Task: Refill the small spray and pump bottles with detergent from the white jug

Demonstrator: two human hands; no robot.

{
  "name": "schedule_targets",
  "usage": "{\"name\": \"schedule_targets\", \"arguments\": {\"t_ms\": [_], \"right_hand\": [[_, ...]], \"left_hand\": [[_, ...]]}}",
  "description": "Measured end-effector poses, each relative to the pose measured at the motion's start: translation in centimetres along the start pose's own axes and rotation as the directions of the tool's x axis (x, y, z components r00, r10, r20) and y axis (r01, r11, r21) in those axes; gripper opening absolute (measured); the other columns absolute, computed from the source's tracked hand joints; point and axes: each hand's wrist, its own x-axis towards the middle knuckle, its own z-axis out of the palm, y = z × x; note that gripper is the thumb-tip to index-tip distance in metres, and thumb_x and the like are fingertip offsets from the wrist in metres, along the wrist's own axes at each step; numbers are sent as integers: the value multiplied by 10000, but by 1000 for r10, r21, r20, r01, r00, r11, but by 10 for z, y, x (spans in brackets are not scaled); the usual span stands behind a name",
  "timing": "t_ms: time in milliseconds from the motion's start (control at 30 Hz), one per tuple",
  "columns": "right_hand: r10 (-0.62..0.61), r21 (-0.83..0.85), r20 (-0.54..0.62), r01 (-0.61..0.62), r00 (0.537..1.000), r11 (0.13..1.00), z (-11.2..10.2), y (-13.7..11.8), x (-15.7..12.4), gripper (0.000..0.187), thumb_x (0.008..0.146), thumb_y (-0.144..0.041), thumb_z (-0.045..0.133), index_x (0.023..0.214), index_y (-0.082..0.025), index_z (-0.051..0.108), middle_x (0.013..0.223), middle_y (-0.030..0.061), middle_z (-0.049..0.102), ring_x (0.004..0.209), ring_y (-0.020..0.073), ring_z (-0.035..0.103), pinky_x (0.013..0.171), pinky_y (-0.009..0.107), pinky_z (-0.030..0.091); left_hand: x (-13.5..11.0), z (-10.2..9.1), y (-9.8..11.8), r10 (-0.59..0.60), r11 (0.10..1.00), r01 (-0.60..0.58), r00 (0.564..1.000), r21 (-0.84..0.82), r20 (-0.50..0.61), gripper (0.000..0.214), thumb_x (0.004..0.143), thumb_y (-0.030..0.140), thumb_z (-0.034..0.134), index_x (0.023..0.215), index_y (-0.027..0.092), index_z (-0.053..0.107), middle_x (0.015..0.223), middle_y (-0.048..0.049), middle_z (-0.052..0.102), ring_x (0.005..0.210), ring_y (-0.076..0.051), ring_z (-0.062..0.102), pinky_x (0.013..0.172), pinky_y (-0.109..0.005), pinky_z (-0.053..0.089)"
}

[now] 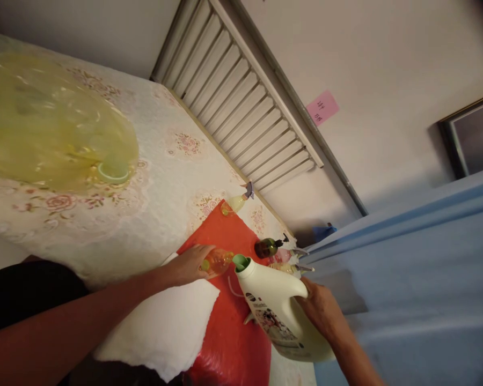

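Observation:
My left hand is wrapped around a small clear bottle, tinted orange over the red sheet, with its neck pointing right. By its handle, my right hand grips a large cream detergent jug with a printed label. The jug is tilted so that its green-lined mouth is at the small bottle's neck. Whether the two touch, and whether liquid is flowing, I cannot tell. Beneath both lies a red sheet, with a white cloth beside my left forearm.
Behind the jug stand a dark green pump bottle and more pump bottles. A spray bottle is at the sheet's far corner. A bulky yellow plastic bag occupies the flowered tablecloth. A radiator and blue curtain border the table.

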Motion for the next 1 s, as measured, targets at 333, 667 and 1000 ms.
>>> {"name": "schedule_targets", "arguments": {"t_ms": [333, 667, 1000], "right_hand": [[17, -102, 11, -16, 1000, 995, -13, -5, 5, 113, 840, -170, 483, 818, -205, 588, 780, 63, 718, 720, 188, 662, 626, 239, 361], [-14, -141, 18, 16, 1000, 990, -19, -3, 9, 99, 820, -174, 480, 815, -204, 574, 787, 69, 715, 744, 200, 672, 647, 248, 368], [-21, -133, 24, 23, 1000, 991, -26, -10, 10, 132, 829, -161, 491, 842, -205, 615, 811, 73, 727, 743, 189, 674, 654, 242, 390]], "left_hand": [[0, 2, -2, -20, 1000, 20, 1000, -9, -18, 721, 747, 509, 726, 1348, 182, 499, 1287, -138, 609, 1217, -318, 552, 1035, -419, 444], [-1, -1, 2, -5, 1000, 5, 1000, 10, -4, 666, 758, 423, 709, 1340, 172, 506, 1299, -135, 606, 1241, -327, 539, 1043, -430, 440], [-2, 0, -1, -7, 1000, 7, 1000, 14, -11, 672, 753, 441, 715, 1343, 194, 507, 1297, -120, 607, 1222, -311, 546, 1036, -405, 444]]}}
